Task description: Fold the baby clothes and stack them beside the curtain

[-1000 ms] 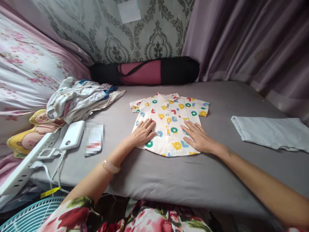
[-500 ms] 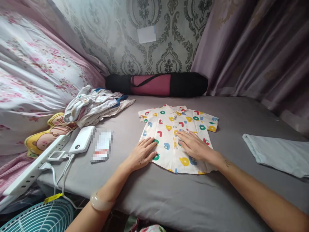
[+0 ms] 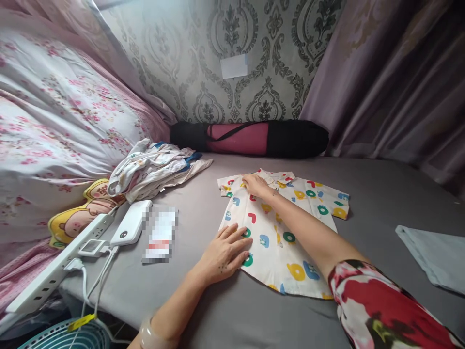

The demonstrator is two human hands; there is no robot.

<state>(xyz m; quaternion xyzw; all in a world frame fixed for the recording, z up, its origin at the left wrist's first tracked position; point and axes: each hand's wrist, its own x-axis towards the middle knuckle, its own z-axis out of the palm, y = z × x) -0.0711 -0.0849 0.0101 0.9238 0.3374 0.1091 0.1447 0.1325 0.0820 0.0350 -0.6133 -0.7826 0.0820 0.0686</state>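
Observation:
A short-sleeved child's shirt [image 3: 269, 237], white with colourful letter-like prints, lies spread face up on the grey sheet, its collar pointing away from me. My left hand [image 3: 227, 252] rests flat on the lower left side of the shirt, fingers stretched out. Reaching across the front, my right hand [image 3: 258, 185] is at the left shoulder near the collar. Its fingers are bent down and drawn together on the fabric there; the fingertips are partly hidden.
A heap of clothes [image 3: 156, 167] sits at the back left. Nearer are a white power bank [image 3: 131, 223], a blurred packet [image 3: 160, 237] and a power strip [image 3: 61, 264] with cables. A long black and pink bag [image 3: 240, 139] lies along the wall. Folded pale cloth [image 3: 432, 257] is at right.
My right hand has moved from the middle of the shirt up to its left shoulder, and its fingers have drawn in. My left hand stays on the lower left side. The view has shifted slightly.

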